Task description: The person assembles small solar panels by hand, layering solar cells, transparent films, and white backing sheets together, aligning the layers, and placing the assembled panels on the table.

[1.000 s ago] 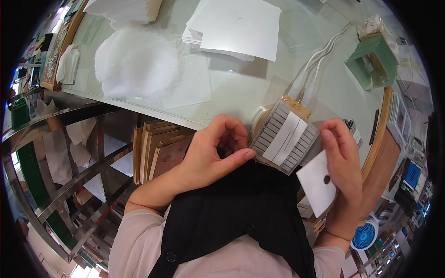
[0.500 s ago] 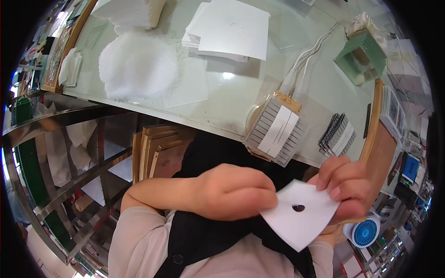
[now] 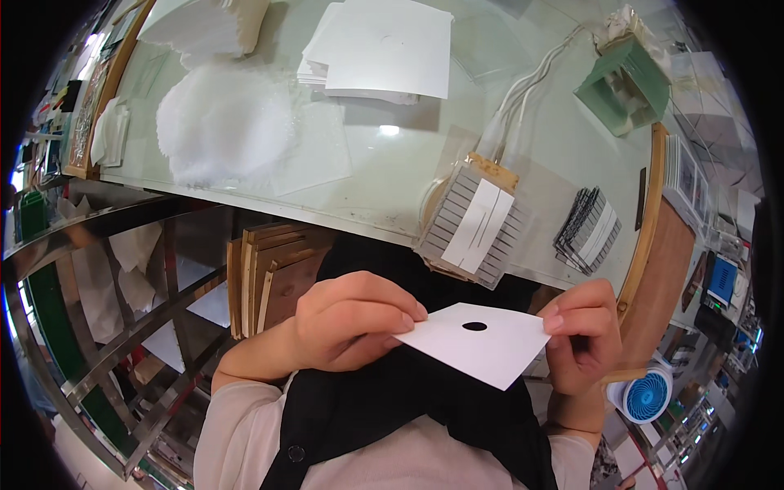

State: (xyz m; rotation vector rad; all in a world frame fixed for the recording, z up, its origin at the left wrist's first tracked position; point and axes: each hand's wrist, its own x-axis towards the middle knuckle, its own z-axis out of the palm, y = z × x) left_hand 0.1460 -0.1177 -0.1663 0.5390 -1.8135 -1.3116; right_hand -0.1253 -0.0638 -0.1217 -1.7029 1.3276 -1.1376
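Above my lap, just off the table's near edge, both hands stretch out a square white sheet of paper or thin card with a round hole in it. At its left corner, my left hand pinches it between thumb and fingers. The right corner is pinched by my right hand, with its fingers curled. Beyond the sheet, on the table edge, lies a flat block with a grey striped, clear-wrapped top and a white label strip. To its right lies a small stack of similar grey striped pieces.
On the glass-topped table lie a stack of white sheets and a pile of thin, wavy-edged white sheets. White cables run to the block. A green glass box stands far right; a blue fan is below. Metal racks stand left.
The white sheet has tipped flatter and shifted a little left and up. My left hand has moved left to its corner, so my hands are farther apart. The whole view has shifted slightly.
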